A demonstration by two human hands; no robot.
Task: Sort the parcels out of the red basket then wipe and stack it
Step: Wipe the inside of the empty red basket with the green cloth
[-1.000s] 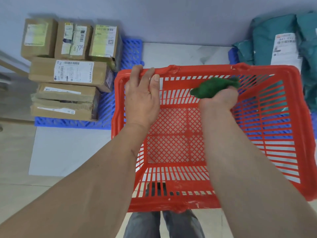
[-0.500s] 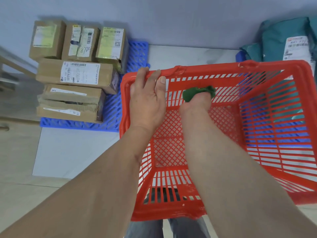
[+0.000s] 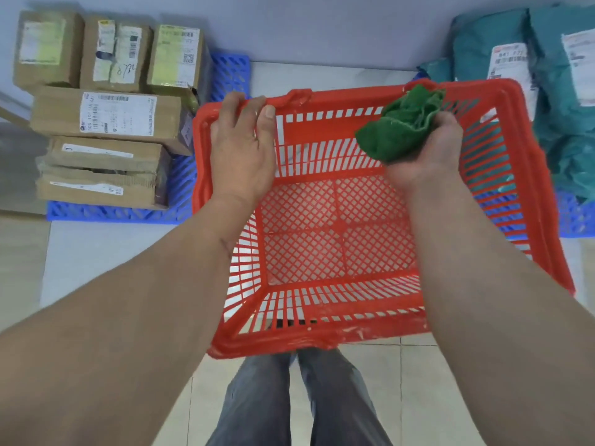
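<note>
Red basket is held up off the floor in front of the body, emptied of parcels, opening facing the camera. Far rim is gripped near its left corner by the left hand, fingers curled over the edge, thumb on the inner wall. A bunched green cloth is clutched in the right hand, fingers closed round it, cloth sticking out above the fist. Key relation: cloth sits just inside the far wall twd the far-right corner, rim just above the rt hand, mesh floor below and behind the wrist; whether cloth touches the slats can't be told. Basket long axis runs left-right across both hands, so a sweep along the far wall twd the lt hand looks like the natural stroke (judgement). Rt hand is the wiping hand, lt is the steadying one. Room: interior is open btw the two hands; right side wall is near the rt hand, limiting travel that way. Cardboard boxes are stacked on a blue pallet left of the lt hand, just beside the basket's left wall; teal mailer bags lie right of and beyond the rt hand. Wipe stage est. in progress, stacking not yet done.
</note>
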